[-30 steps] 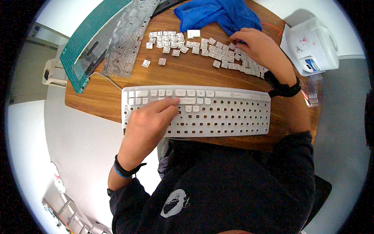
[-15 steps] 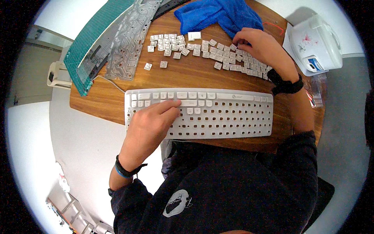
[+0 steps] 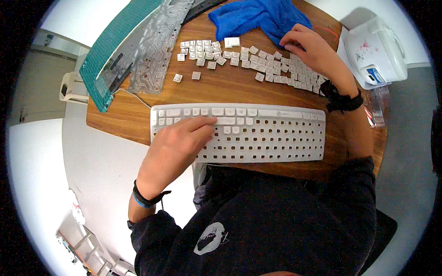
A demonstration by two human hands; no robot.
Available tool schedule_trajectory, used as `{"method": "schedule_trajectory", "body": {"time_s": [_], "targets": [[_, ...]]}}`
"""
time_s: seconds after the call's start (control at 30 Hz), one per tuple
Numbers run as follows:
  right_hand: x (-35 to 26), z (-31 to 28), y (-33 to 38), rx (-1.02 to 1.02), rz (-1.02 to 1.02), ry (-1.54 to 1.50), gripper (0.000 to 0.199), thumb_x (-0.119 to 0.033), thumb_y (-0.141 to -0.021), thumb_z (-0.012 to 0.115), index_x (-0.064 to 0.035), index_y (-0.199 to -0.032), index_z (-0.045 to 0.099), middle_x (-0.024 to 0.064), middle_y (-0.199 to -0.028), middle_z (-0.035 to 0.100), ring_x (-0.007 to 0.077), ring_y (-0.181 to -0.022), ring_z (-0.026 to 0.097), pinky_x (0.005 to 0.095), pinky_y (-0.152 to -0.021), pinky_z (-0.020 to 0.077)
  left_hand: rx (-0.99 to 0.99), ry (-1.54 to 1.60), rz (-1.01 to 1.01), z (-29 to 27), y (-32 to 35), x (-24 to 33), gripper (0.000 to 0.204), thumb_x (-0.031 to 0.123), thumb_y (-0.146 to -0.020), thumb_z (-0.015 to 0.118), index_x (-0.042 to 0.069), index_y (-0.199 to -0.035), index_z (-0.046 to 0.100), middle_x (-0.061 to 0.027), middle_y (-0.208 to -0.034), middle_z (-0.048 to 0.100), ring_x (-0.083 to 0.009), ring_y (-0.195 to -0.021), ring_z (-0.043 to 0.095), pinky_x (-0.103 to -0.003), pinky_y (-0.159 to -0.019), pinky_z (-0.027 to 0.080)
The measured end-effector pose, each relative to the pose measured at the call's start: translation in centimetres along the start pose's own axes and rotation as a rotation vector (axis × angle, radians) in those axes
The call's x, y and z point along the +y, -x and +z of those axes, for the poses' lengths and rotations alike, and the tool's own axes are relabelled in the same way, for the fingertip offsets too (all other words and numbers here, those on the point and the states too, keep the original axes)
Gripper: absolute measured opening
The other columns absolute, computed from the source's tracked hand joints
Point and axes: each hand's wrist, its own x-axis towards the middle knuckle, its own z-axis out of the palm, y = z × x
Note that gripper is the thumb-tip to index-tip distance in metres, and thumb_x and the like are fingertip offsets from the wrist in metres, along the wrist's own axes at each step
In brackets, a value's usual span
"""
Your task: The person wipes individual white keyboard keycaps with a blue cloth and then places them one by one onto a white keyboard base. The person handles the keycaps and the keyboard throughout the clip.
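A white keyboard (image 3: 258,140) lies along the table's near edge, its bottom rows turned away from me and fitted with keycaps, the other rows mostly bare sockets. My left hand (image 3: 179,138) rests on its left part, index finger stretched to the long white keycap (image 3: 226,121) and thumb apart from it. Beyond the keyboard, loose white keycaps (image 3: 271,69) are spread in a wide patch. Over the far right of that patch hovers my right hand (image 3: 309,49), beside the blue cloth (image 3: 262,19). Its fingers are loosely bent and apart, with nothing visible between them.
A green cutting mat (image 3: 99,78) and a clear plastic circuit sheet (image 3: 149,64) lie at the far left. A cable (image 3: 136,98) runs to the keyboard. At the right stand a white lidded appliance (image 3: 375,50) and a clear plastic bag (image 3: 378,108).
My right hand has lifted slightly away from the loose keycaps, toward the blue cloth, and its fingers have spread a little. The left hand keeps its place on the keyboard. The view has shifted slightly.
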Motion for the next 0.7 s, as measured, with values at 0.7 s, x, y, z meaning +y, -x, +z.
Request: {"method": "schedule_trajectory", "body": {"time_s": [0.7], "targets": [[0.6,-0.9,0.1,0.113,-0.012,-0.02,0.017,-0.018,-0.106,0.071,-0.0065,-0.118,0.075,0.0149,-0.108,0.076,0.0344,-0.103,0.075,0.0448,-0.092,0.0602,-0.049,-0.021,-0.022,-0.4,-0.5,0.7,0.017,0.016,-0.1,0.076,0.007,-0.114,0.077,-0.0071,-0.131,0.079,-0.0335,-0.109,0.079,-0.044,-0.091,0.066]]}}
